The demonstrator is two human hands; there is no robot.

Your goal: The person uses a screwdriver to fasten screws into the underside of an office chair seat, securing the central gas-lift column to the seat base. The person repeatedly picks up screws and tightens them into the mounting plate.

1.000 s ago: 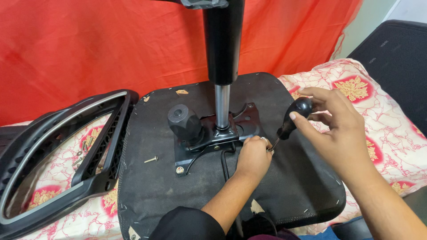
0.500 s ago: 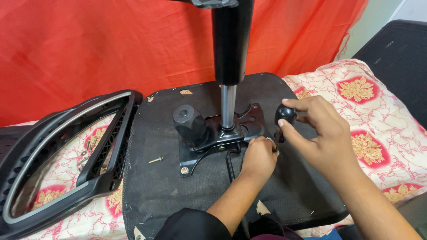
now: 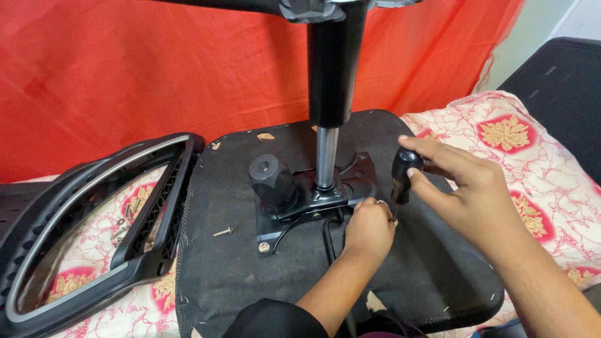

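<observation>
An upturned black chair seat (image 3: 238,275) lies on a patterned bed. A black metal mechanism plate (image 3: 300,206) sits on the seat, with a black and chrome gas cylinder (image 3: 327,125) standing upright from it. My right hand (image 3: 466,188) grips the black handle of a screwdriver (image 3: 402,175), its tip pointing down at the plate's right edge. My left hand (image 3: 368,228) is closed at that same edge, fingers pinched around the screwdriver's tip; a screw under them cannot be made out. A black round knob (image 3: 272,178) sticks out on the plate's left.
A loose screw (image 3: 223,232) lies on the seat left of the plate. A black chair back frame (image 3: 94,238) rests at the left with small hardware (image 3: 122,228) inside it. A red cloth (image 3: 156,69) hangs behind. A dark chair part (image 3: 557,94) stands at the far right.
My right hand has swung the screwdriver from tilted to nearly upright and moved it left toward the plate. My left hand has stayed at the plate's right edge.
</observation>
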